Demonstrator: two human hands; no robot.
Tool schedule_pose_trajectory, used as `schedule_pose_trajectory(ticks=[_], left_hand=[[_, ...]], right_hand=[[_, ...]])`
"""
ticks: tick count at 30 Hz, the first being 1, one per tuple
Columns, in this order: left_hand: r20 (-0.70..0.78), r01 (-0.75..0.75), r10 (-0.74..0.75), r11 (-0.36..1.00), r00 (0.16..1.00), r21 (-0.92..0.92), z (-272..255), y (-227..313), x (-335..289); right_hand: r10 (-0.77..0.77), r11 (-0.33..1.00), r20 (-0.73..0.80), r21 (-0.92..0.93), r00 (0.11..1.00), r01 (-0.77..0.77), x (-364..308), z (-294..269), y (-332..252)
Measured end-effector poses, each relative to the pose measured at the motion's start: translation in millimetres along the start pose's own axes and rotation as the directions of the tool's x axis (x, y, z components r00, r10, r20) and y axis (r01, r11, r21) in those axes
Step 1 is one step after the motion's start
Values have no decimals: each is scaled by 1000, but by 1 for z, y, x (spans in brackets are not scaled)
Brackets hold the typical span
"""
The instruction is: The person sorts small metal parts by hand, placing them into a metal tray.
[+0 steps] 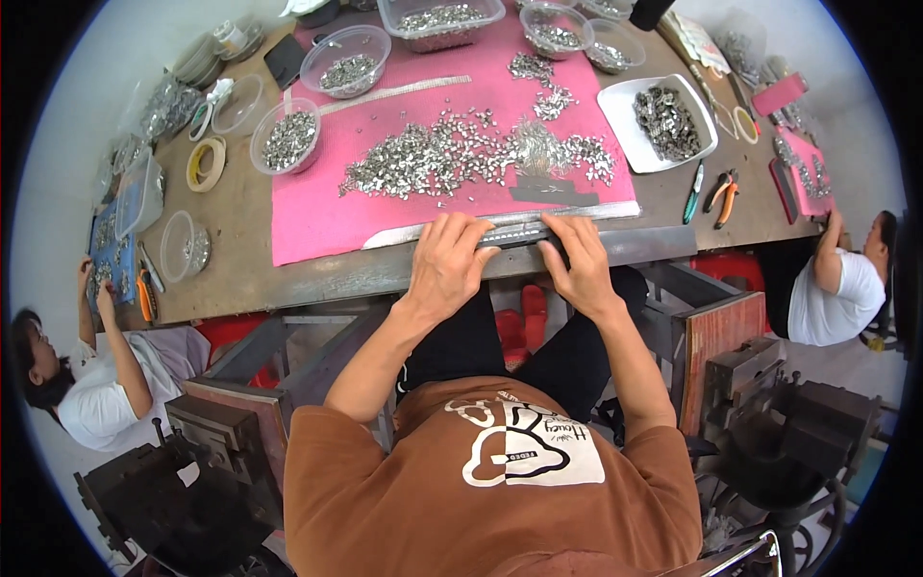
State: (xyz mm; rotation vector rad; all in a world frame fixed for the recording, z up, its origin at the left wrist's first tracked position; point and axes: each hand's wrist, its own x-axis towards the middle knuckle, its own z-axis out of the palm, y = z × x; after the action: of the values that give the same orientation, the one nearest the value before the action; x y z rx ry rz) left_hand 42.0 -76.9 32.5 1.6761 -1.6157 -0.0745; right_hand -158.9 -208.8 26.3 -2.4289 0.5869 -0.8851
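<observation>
At the front edge of the table, my left hand (447, 262) and my right hand (581, 264) grip a narrow dark bar (515, 238) by its two ends. Fingers lie over its far side and thumbs press near it. A row of small shiny silver pieces runs along the bar between my hands. Just beyond lies a pink mat (317, 216) with a silvery front strip (404, 235). A wide heap of small silver metal pieces (413, 159) is spread over the mat. Beside the heap are thin silver pins (540, 149) and dark flat strips (548, 190).
Clear bowls (313, 154) of metal pieces stand around the mat. A white tray (615, 101) holds darker pieces at right, near green-handled pliers (692, 197) and orange-handled pliers (726, 204). A tape roll (195, 165) lies left. Co-workers sit at left (106, 385) and right (836, 293).
</observation>
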Motion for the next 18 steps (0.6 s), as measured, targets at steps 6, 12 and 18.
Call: schedule_pose_trajectory(ticks=[6,12,18], left_hand=[[-44,22,-20,999,999,44,3,-8,7],[-127,-34,46,994,991,101,11,2,6],[-138,-134,151,983,979,124,23,-3,2]], right_hand=[[-90,989,-96,-123,991,78,5,4,-5],[-53,987,-97,-159,994,37,4,12,1],[-43,990,-108,-140,993,28,3,14,2]])
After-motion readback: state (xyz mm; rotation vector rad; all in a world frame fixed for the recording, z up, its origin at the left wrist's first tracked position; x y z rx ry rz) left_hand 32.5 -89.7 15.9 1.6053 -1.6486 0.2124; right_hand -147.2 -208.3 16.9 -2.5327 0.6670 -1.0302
